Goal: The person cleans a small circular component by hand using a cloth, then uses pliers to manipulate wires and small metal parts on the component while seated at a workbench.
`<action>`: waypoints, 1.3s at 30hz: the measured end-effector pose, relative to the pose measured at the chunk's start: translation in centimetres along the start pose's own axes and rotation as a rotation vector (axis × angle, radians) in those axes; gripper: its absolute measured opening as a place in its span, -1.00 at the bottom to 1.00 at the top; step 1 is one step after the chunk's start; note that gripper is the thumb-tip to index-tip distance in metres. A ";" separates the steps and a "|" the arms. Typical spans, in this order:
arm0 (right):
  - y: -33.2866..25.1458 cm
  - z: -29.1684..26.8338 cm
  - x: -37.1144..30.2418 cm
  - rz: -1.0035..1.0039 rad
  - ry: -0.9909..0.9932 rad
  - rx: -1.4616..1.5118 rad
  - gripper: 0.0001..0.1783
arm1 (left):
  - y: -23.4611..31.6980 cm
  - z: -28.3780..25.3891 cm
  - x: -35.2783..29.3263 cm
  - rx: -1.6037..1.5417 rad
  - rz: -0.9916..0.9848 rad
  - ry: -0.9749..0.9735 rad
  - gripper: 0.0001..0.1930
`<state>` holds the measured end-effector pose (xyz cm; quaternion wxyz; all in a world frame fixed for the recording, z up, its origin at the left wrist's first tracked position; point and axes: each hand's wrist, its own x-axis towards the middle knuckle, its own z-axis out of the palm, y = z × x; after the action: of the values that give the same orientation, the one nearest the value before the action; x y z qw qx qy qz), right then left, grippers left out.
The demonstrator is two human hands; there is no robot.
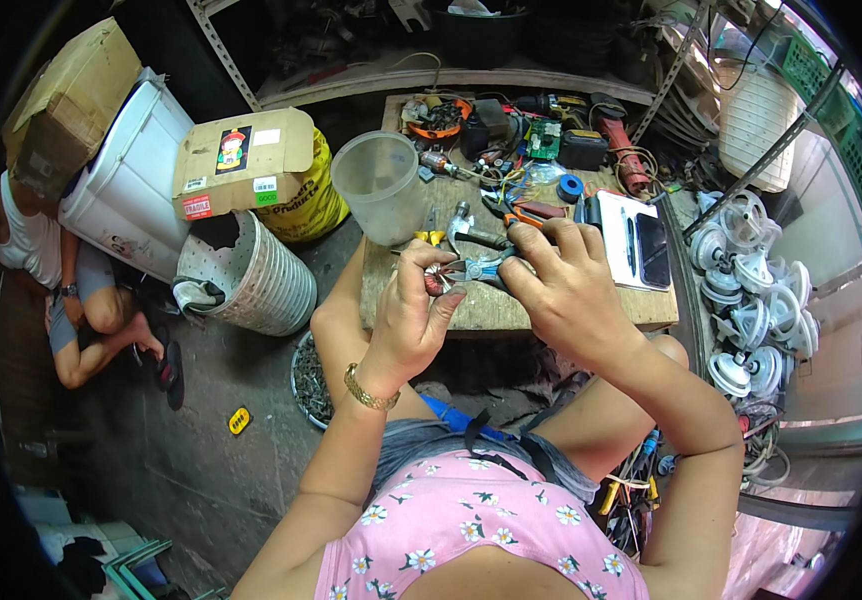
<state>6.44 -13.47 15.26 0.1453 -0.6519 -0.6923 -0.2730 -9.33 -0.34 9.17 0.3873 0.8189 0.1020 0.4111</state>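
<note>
Over the near edge of the wooden table (511,312), my left hand (409,312) pinches a small round reddish, copper-coloured piece (435,284) between thumb and fingers. It looks wound or ribbed, but its exact kind is unclear. My right hand (573,282) is closed round the handles of pliers (481,268), whose jaws meet the piece. Just beyond the pliers lie a hammer (473,232) and orange-handled pliers (519,214). A roll of blue tape (570,187) sits farther back. Right of my right hand, a dark phone (653,252) rests on a white pad (619,236).
A translucent bucket (379,190) stands at the table's left edge. Circuit board (543,140), wires and tools crowd the back. White plastic wheel-like parts (756,310) pile up at right. At left are a ribbed bin (251,280), cardboard box (241,160) and a seated person (81,270).
</note>
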 end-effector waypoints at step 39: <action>-6.0 7.9 -2.8 1.017 0.085 1.783 -0.86 | -4.0 4.4 -1.4 -0.685 -0.264 0.356 -0.49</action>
<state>2.05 -11.27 6.17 0.6997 -0.5129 -0.2796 0.4114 -6.27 -0.71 3.83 0.6632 0.5385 0.1290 0.5035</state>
